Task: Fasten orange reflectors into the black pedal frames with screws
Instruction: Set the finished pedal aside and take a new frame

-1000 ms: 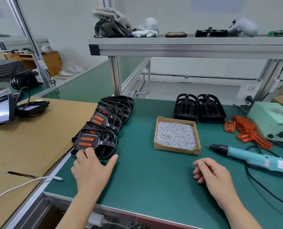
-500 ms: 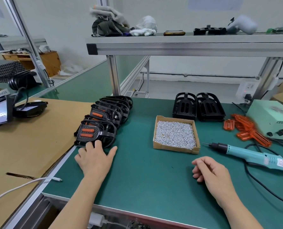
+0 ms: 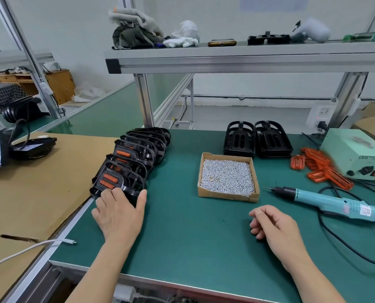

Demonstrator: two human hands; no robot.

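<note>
Head camera, looking down on a green bench mat (image 3: 193, 237): the left hand (image 3: 118, 213) lies with fingers spread and fairly straight against the near edge of the closest pedal in a leaning row of black plastic pedals already fitted with orange reflectors (image 3: 134, 162), thumb at that pedal's right side, touching rather than gripping. The right hand (image 3: 274, 228) rests on the mat with fingers loosely curled and holds nothing. The work not yet done sits on the far side. Two bare black plastic pedal frames (image 3: 256, 138) stand side by side beyond a shallow cardboard tray of small silver screws (image 3: 226, 196), their long axes running away from the person. A loose heap of orange translucent reflectors (image 3: 320, 167) lies just to their right, against a pale green power box (image 3: 357, 154). The teal electric screwdriver (image 3: 331, 200) lies across the mat with its bit pointing left toward the tray, close to the right hand's outer side. Frames, reflectors and driver all lie ahead and to the right, so the right hand is plainly the nearer one. I judge the next reach is forward past the tray for a bare frame, while the left hand must leave the finished row and cross the mat to help.
</note>
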